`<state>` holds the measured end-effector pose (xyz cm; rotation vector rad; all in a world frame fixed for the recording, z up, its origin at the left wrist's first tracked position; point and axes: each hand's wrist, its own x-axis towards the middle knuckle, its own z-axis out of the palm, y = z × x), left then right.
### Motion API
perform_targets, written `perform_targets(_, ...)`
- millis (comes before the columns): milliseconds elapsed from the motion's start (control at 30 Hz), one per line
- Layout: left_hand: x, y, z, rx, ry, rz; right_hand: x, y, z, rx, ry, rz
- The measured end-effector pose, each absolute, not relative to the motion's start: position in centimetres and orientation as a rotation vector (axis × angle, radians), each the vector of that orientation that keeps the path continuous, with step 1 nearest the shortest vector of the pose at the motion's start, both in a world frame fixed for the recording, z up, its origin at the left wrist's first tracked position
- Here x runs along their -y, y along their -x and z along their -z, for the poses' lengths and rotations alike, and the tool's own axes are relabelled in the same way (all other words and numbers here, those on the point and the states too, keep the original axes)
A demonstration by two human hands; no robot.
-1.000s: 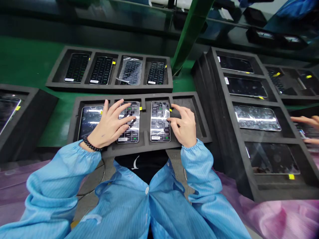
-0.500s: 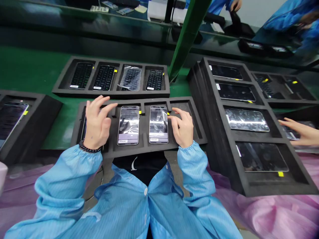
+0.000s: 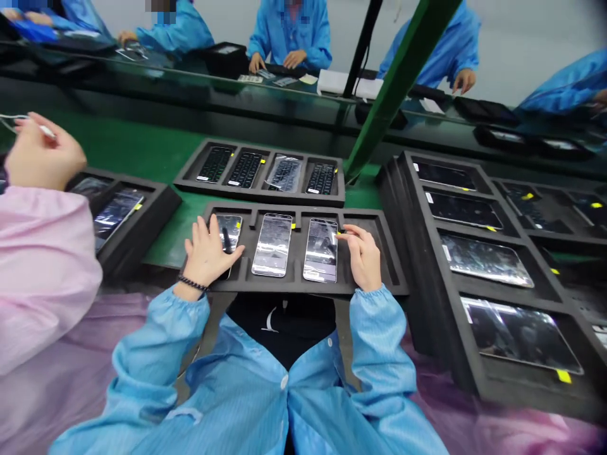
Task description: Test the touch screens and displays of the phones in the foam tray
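Note:
A black foam tray lies right in front of me with three phones in its slots. My left hand rests flat, fingers spread, on the left phone. The middle phone lies untouched. My right hand sits in the tray's bare right slot, its fingers curled toward the right edge of the right phone by a yellow tab. Nothing is gripped in either hand.
A second foam tray with several phones lies behind on the green belt. Stacked trays of phones stand at right, another tray at left. A person's pink sleeve and raised hand are at left. People in blue sit across the belt.
The view tilted up, showing people across the belt. My left hand moved from the middle phone to the left phone and settled on it. My right hand drew off the right phone's screen to its edge.

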<state>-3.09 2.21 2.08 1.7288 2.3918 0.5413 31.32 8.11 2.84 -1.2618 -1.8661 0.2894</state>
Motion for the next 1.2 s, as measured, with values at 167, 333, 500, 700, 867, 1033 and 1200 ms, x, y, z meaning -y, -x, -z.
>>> perform_targets(167,-5.2,2.6,-2.6,-2.434,-1.662,-0.478,-8.0,-31.6,-2.7,1.837,1.246,-0.332)
perform_targets(333,-5.3,3.9,-2.8,-2.329,-1.644,-0.513,-7.9,-31.9,-2.7,1.817,1.247,-0.389)
perform_targets(500,-4.3,7.8,-2.2,-2.067,-1.600,-0.706,-8.1,-32.1,-2.6,1.858,1.257,-0.429)
perform_targets(700,-1.5,9.6,-0.3,-1.968,-1.357,-0.894,-8.3,-32.1,-2.7,1.850,1.282,-0.532)
perform_targets(867,1.3,9.7,-0.2,-1.940,-1.282,-0.896,-8.5,-32.0,-2.6,1.897,1.309,-0.520)
perform_targets(1033,0.5,10.9,-1.0,-1.941,-1.341,-0.802,-8.8,-31.9,-2.3,1.969,1.346,-0.515)
perform_targets(1200,-3.1,11.2,-0.5,-2.125,-1.422,-0.814,-9.0,-31.8,-2.1,2.022,1.361,-0.493)
